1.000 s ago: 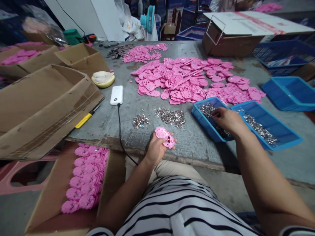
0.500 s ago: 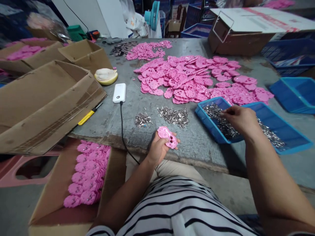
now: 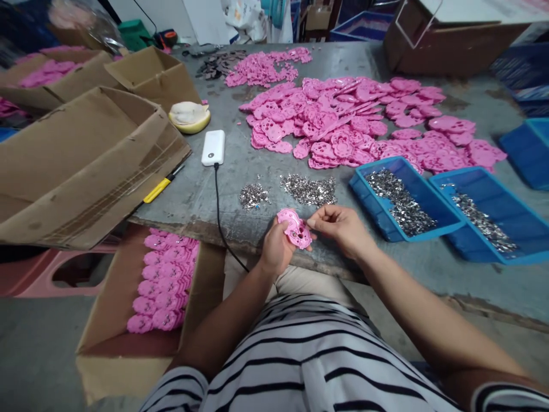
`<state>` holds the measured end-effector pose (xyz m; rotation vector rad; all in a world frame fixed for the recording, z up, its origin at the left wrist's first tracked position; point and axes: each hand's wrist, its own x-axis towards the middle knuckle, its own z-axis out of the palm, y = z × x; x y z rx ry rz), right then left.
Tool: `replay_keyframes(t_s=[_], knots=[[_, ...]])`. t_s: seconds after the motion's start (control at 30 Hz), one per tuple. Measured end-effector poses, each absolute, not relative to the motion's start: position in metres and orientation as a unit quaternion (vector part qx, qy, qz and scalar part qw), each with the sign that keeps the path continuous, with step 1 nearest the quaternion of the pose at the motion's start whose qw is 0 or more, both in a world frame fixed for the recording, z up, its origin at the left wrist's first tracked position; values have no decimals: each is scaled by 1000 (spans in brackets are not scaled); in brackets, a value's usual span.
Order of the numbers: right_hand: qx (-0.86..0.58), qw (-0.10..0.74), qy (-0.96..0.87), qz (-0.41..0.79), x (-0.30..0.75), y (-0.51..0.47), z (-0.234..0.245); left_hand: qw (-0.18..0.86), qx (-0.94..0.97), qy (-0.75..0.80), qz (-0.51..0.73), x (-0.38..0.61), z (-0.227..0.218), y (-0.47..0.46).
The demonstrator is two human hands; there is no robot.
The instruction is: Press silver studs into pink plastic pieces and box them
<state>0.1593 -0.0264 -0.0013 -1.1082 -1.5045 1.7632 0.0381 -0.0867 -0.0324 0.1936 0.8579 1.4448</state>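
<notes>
My left hand (image 3: 277,246) grips a pink plastic piece (image 3: 294,228) with round holes, just in front of the table's near edge. My right hand (image 3: 341,226) is right beside it, fingers pinched at the piece's right rim; whatever is between the fingertips is too small to make out. Two small heaps of silvery metal bits (image 3: 307,190) lie on the table just beyond both hands. To the right stands a blue tray (image 3: 433,203) holding more of the same metal bits.
A large spread of pink pieces (image 3: 343,123) covers the table's middle. A second blue tray (image 3: 506,197) sits at the right. A white power bank (image 3: 213,147) with a black cable, a yellow knife (image 3: 159,186) and open cardboard boxes (image 3: 81,166) are at the left. A box with stacked pink pieces (image 3: 165,280) stands below.
My right hand left the blue tray of metal bits and came left to the pink piece held by my left hand. The view tilted down a little.
</notes>
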Motion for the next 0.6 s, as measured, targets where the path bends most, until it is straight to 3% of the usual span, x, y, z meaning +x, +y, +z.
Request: replay_keyframes(t_s=[0.27,0.6], knots=[[-446,314,-674,498,166,-29,-22,654,87,381,648,41,-30,-85],[-414,256,-723,491,167,-21,-22,648,85,394,646,41,-33,-83]])
